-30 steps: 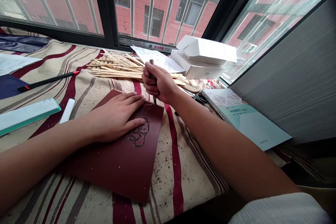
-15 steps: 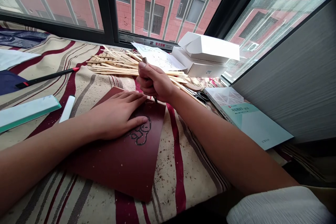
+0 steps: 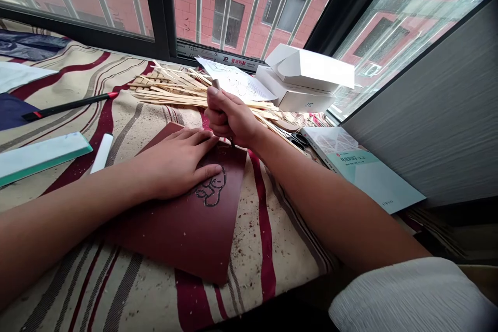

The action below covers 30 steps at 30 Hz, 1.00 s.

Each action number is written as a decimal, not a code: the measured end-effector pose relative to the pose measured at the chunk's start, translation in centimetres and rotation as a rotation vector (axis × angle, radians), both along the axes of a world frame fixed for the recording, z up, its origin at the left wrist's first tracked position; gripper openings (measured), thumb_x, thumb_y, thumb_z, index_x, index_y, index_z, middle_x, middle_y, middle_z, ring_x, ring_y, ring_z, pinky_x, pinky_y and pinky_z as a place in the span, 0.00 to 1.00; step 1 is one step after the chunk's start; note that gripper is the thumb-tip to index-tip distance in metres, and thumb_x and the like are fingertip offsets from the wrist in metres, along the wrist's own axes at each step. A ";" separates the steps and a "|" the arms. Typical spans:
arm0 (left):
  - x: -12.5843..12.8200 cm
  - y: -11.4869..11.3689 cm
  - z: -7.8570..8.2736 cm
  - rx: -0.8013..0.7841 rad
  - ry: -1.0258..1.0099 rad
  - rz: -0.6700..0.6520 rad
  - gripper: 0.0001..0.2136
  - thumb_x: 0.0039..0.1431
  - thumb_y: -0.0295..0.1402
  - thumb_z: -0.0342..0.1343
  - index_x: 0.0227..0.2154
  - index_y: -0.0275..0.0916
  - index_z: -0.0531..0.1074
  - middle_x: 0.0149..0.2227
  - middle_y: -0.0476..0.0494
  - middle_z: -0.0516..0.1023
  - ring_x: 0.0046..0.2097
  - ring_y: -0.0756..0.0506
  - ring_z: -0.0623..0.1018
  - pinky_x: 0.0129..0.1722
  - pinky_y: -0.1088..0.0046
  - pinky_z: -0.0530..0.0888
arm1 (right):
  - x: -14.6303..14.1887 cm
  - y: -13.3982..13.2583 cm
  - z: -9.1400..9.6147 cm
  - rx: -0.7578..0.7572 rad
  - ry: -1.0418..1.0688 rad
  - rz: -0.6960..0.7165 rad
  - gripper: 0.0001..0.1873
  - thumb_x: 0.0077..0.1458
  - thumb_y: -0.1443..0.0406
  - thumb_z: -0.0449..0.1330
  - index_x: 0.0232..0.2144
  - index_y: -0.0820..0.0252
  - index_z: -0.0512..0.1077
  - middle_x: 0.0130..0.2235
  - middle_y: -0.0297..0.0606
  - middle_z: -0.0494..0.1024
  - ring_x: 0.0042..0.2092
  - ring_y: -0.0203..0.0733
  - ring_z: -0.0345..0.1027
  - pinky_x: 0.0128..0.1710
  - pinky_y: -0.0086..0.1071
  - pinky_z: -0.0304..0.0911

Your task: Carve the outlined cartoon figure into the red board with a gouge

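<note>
A dark red board (image 3: 187, 223) lies on the striped cloth (image 3: 272, 249), with a looping outline (image 3: 210, 190) carved into it. My left hand (image 3: 177, 161) lies flat on the board with its fingers stretched out, the thumb beside the outline. My right hand (image 3: 229, 116) is a fist around a thin carving tool (image 3: 215, 84). The tool's tip meets the board's far right corner.
Behind the hands lies a heap of thin wooden sticks (image 3: 171, 92), a drawn paper sheet (image 3: 233, 80) and an open white box (image 3: 303, 78). A booklet (image 3: 361, 166) and scissors (image 3: 298, 141) lie right. A black pencil (image 3: 66, 106), white stick (image 3: 101, 151) and teal block (image 3: 39, 154) lie left. Shavings litter the cloth.
The view has drifted a little. My right hand with the tool has shifted slightly left and nearer along the board's far edge. My left hand stays flat on the board.
</note>
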<state>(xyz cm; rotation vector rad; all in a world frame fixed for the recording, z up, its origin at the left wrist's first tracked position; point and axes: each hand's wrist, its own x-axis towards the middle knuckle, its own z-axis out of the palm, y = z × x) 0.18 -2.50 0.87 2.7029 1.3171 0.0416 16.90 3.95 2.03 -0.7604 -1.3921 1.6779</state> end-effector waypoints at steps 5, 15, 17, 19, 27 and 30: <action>0.1 -0.1 0.2 0.002 0.012 0.001 0.40 0.72 0.55 0.40 0.75 0.30 0.58 0.74 0.28 0.62 0.75 0.28 0.61 0.74 0.48 0.59 | 0.7 0.0 0.4 -0.050 0.019 0.130 0.27 0.75 0.50 0.51 0.26 0.54 0.51 0.20 0.21 0.46 0.20 0.28 0.31 0.17 0.21 0.34; 0.0 -0.1 0.4 -0.035 0.017 -0.015 0.40 0.73 0.55 0.40 0.76 0.30 0.55 0.77 0.28 0.57 0.77 0.28 0.58 0.76 0.48 0.54 | 0.4 1.1 -0.3 -0.323 0.055 -0.359 0.24 0.77 0.57 0.48 0.27 0.55 0.51 0.18 0.18 0.48 0.18 0.26 0.33 0.17 0.21 0.32; -0.1 0.0 0.4 -0.043 0.008 -0.016 0.40 0.72 0.55 0.41 0.76 0.30 0.56 0.77 0.28 0.57 0.77 0.28 0.58 0.76 0.48 0.54 | 0.7 1.1 0.2 -0.352 0.084 -0.330 0.25 0.77 0.55 0.49 0.26 0.55 0.52 0.18 0.18 0.47 0.18 0.27 0.33 0.17 0.22 0.32; -0.2 0.1 0.4 -0.054 -0.024 -0.032 0.40 0.71 0.54 0.42 0.75 0.30 0.58 0.76 0.27 0.59 0.76 0.28 0.59 0.76 0.48 0.56 | 0.9 0.9 0.7 -0.323 0.116 -0.326 0.26 0.77 0.53 0.49 0.25 0.55 0.52 0.19 0.19 0.48 0.18 0.27 0.34 0.17 0.23 0.32; 0.2 1.2 2.3 -0.322 -0.802 0.174 0.25 0.63 0.50 0.57 0.53 0.36 0.77 0.55 0.36 0.83 0.58 0.33 0.80 0.64 0.52 0.73 | -0.6 -1.3 1.0 0.124 0.035 -0.090 0.23 0.73 0.49 0.54 0.30 0.57 0.68 0.28 0.32 0.70 0.27 0.33 0.62 0.27 0.27 0.62; 1.0 1.6 2.8 -0.495 -1.083 0.261 0.13 0.62 0.41 0.61 0.42 0.37 0.77 0.39 0.41 0.83 0.43 0.40 0.82 0.53 0.55 0.79 | -0.4 -1.2 1.6 0.240 -0.167 -0.034 0.15 0.76 0.56 0.51 0.39 0.57 0.69 0.28 0.29 0.69 0.25 0.34 0.60 0.24 0.28 0.58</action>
